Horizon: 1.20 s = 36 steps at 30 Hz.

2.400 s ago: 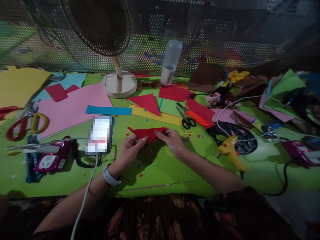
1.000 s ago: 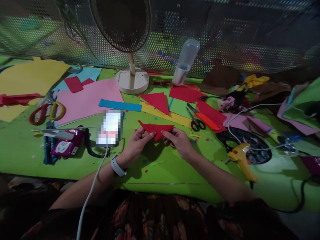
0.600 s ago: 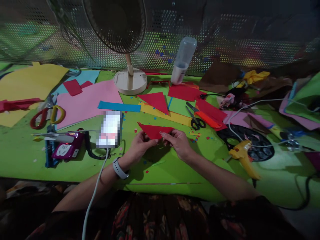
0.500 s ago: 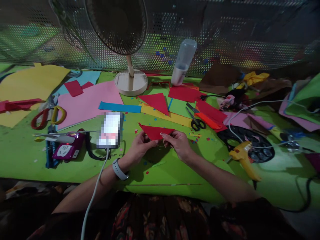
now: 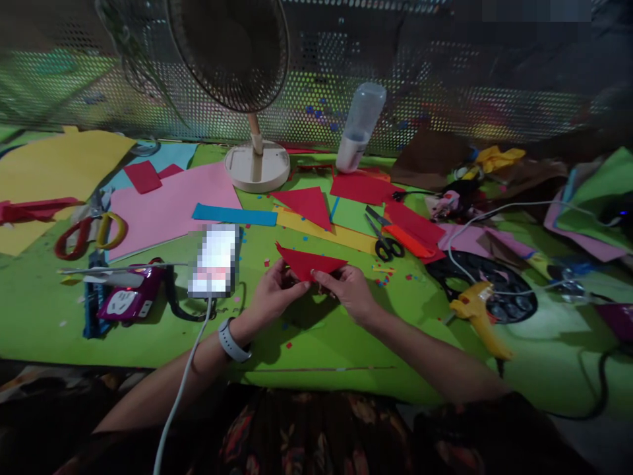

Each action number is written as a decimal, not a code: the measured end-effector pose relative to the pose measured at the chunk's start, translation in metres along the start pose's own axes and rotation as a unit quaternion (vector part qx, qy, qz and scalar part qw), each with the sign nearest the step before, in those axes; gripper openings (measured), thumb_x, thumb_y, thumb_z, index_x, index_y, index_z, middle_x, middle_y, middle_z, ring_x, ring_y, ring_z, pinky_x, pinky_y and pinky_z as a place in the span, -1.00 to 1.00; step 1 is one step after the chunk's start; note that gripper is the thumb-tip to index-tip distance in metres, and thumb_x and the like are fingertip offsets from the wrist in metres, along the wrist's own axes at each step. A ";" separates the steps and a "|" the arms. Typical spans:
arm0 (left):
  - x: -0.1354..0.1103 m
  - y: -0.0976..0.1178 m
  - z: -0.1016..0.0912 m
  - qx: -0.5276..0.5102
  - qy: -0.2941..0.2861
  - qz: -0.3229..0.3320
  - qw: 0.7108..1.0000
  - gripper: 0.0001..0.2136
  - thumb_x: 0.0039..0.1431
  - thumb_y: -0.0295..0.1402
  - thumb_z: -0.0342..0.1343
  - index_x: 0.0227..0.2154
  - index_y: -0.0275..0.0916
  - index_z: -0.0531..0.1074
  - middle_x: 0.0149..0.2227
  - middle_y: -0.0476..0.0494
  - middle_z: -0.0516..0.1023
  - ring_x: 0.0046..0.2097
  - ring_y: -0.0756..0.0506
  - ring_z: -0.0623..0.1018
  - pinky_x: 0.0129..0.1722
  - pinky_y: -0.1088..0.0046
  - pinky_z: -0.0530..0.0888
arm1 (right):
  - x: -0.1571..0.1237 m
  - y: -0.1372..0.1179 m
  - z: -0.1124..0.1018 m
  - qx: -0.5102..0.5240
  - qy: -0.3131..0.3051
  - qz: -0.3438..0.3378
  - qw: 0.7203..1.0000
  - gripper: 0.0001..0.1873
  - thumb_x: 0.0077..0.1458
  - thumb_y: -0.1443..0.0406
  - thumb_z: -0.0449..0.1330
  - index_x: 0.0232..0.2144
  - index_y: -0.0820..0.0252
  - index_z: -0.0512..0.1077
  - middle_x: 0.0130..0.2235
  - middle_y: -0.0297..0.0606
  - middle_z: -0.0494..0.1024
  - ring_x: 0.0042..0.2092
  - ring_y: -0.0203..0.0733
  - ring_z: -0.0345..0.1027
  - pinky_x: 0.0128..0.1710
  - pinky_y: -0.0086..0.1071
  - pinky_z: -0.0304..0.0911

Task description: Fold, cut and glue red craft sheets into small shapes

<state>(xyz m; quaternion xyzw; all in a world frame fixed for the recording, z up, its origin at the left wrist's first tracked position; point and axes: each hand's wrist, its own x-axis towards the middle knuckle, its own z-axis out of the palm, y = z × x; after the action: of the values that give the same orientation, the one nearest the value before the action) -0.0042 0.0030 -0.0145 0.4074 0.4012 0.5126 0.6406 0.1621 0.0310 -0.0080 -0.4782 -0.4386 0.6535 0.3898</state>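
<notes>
A red triangular piece of folded paper [image 5: 311, 261] is held between both hands, its long edge facing away from me and its point toward me. My left hand [image 5: 273, 290] grips its left side, thumb on the front near the lower point. On the right side, my right hand [image 5: 350, 290] pinches it, with the thumb pressed close to the left thumb. The fingers behind the paper are partly hidden. Beyond it lies another red triangle [image 5: 311, 204] on a yellow strip [image 5: 341, 236]. Black-handled scissors [image 5: 386, 241] rest to the right of my hands.
A lit phone [image 5: 213, 260] with a white cable is at left, beside a purple power strip [image 5: 131, 295] and large scissors [image 5: 91, 231]. At right are a yellow glue gun [image 5: 482, 316] and a black tray [image 5: 514, 290]. A fan [image 5: 257, 165] and a bottle [image 5: 361, 125] stand behind.
My right thumb has slid slightly left and down along the paper, closer to the left thumb. The whole view has shifted a little; the other items stay in place.
</notes>
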 end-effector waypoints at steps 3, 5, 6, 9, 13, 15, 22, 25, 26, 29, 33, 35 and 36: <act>0.001 0.004 -0.001 0.011 0.012 -0.005 1.000 -0.55 0.00 -0.43 0.31 -0.02 -0.21 0.35 -0.16 -0.15 0.58 -0.19 -0.06 0.56 -0.14 0.41 0.46 | 0.007 -0.006 -0.012 0.014 0.037 -0.034 0.999 -0.67 -0.18 0.09 0.40 -0.56 0.21 0.43 -0.64 -0.41 0.44 -0.61 -0.40 0.22 -0.62 -0.48 0.03; 0.002 0.006 -0.001 0.011 0.022 -0.008 1.000 -0.52 -0.02 -0.42 0.32 -0.01 -0.22 0.33 -0.13 -0.17 0.58 -0.16 -0.08 0.56 -0.11 0.39 0.46 | 0.012 -0.010 -0.020 0.038 0.076 -0.053 0.995 -0.66 -0.15 0.08 0.38 -0.55 0.19 0.40 -0.64 -0.45 0.41 -0.61 -0.41 0.22 -0.62 -0.51 0.03; 0.002 0.007 0.000 0.010 0.023 -0.008 1.000 -0.51 -0.02 -0.42 0.32 0.00 -0.22 0.33 -0.13 -0.17 0.58 -0.14 -0.09 0.56 -0.10 0.38 0.46 | 0.014 -0.012 -0.023 0.049 0.088 -0.056 0.993 -0.66 -0.13 0.07 0.37 -0.55 0.18 0.39 -0.63 -0.46 0.40 -0.61 -0.42 0.23 -0.62 -0.51 0.03; 0.002 0.009 0.001 0.013 0.019 -0.009 1.000 -0.52 -0.04 -0.42 0.33 -0.03 -0.22 0.33 -0.17 -0.15 0.58 -0.14 -0.09 0.57 -0.10 0.38 0.46 | 0.015 -0.013 -0.025 0.045 0.060 -0.038 0.996 -0.65 -0.08 0.03 0.33 -0.41 0.16 0.43 -0.57 -0.47 0.44 -0.59 -0.40 0.28 -0.65 -0.53 0.02; 0.002 0.009 -0.001 0.034 0.015 -0.017 0.999 -0.53 -0.04 -0.40 0.33 -0.05 -0.22 0.32 -0.22 -0.12 0.58 -0.21 -0.07 0.57 -0.16 0.41 0.46 | 0.013 -0.011 -0.021 0.008 -0.024 -0.026 0.999 -0.64 -0.20 0.09 0.41 -0.47 0.18 0.42 -0.62 -0.47 0.42 -0.62 -0.41 0.24 -0.64 -0.52 0.10; 0.002 0.010 -0.004 0.051 0.024 -0.013 0.998 -0.54 -0.02 -0.40 0.32 -0.05 -0.23 0.32 -0.30 -0.07 0.57 -0.28 -0.03 0.56 -0.23 0.46 0.46 | 0.011 -0.012 -0.020 0.006 -0.021 -0.037 0.999 -0.64 -0.20 0.08 0.41 -0.55 0.20 0.39 -0.64 -0.46 0.42 -0.63 -0.42 0.23 -0.61 -0.51 0.16; 0.007 0.015 -0.016 0.072 0.060 0.040 0.995 -0.51 0.07 -0.42 0.23 0.08 -0.15 0.30 -0.23 -0.09 0.58 -0.19 -0.04 0.56 -0.18 0.45 0.47 | 0.007 -0.017 -0.021 0.000 0.027 -0.094 0.995 -0.71 -0.07 0.11 0.36 -0.50 0.19 0.42 -0.62 -0.43 0.44 -0.61 -0.39 0.29 -0.62 -0.51 0.17; 0.012 0.018 -0.017 0.008 0.099 -0.008 0.995 -0.53 0.11 -0.32 0.17 0.12 -0.12 0.30 -0.13 -0.15 0.59 -0.09 -0.12 0.57 -0.20 0.39 0.50 | 0.005 -0.013 -0.022 -0.032 0.052 -0.153 0.986 -0.77 0.00 0.13 0.31 -0.44 0.16 0.44 -0.57 -0.41 0.47 -0.54 -0.35 0.35 -0.55 -0.48 0.24; 0.013 0.019 -0.017 -0.026 0.098 -0.052 0.993 -0.56 0.13 -0.24 0.14 0.09 -0.15 0.33 -0.15 -0.18 0.60 -0.12 -0.16 0.59 -0.27 0.36 0.51 | 0.004 -0.012 -0.023 -0.056 0.053 -0.179 0.981 -0.79 0.02 0.14 0.30 -0.41 0.16 0.46 -0.54 -0.40 0.49 -0.52 -0.33 0.36 -0.51 -0.46 0.28; 0.015 0.022 -0.015 -0.100 0.050 -0.172 0.979 -0.60 0.13 -0.08 0.09 -0.08 -0.25 0.46 -0.33 -0.23 0.63 -0.31 -0.20 0.62 -0.47 0.36 0.50 | 0.002 -0.009 -0.024 -0.166 0.052 -0.268 0.948 -0.84 0.07 0.19 0.26 -0.33 0.15 0.49 -0.44 -0.34 0.54 -0.43 -0.29 0.40 -0.40 -0.40 0.33; 0.010 0.027 -0.015 -0.105 0.049 -0.137 0.984 -0.71 -0.03 -0.39 0.30 -0.18 -0.21 0.50 -0.35 -0.09 0.64 -0.36 -0.07 0.61 -0.43 0.49 0.51 | -0.002 -0.012 -0.027 -0.295 0.035 -0.376 0.878 -0.86 0.07 0.27 0.21 -0.28 0.16 0.49 -0.35 -0.26 0.57 -0.33 -0.21 0.43 -0.31 -0.33 0.34; 0.008 0.028 -0.015 -0.082 0.051 -0.124 0.988 -0.67 -0.07 -0.44 0.32 -0.17 -0.22 0.50 -0.34 -0.06 0.63 -0.40 -0.02 0.58 -0.41 0.52 0.51 | -0.006 -0.016 -0.029 -0.324 -0.019 -0.397 0.858 -0.76 0.04 0.30 0.18 -0.19 0.16 0.47 -0.28 -0.22 0.58 -0.27 -0.16 0.44 -0.25 -0.29 0.35; 0.008 0.028 -0.016 -0.069 0.050 -0.122 0.989 -0.68 -0.07 -0.43 0.33 -0.18 -0.23 0.51 -0.35 -0.06 0.62 -0.42 0.00 0.57 -0.42 0.53 0.50 | -0.008 -0.019 -0.030 -0.335 -0.052 -0.394 0.854 -0.69 0.04 0.31 0.16 -0.12 0.16 0.45 -0.22 -0.19 0.58 -0.22 -0.13 0.45 -0.20 -0.26 0.35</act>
<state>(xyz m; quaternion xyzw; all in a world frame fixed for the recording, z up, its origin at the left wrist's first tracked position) -0.0272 0.0166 0.0055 0.2843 0.4428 0.4767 0.7041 0.1950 0.0356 0.0072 -0.3323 -0.8022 0.2824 0.4078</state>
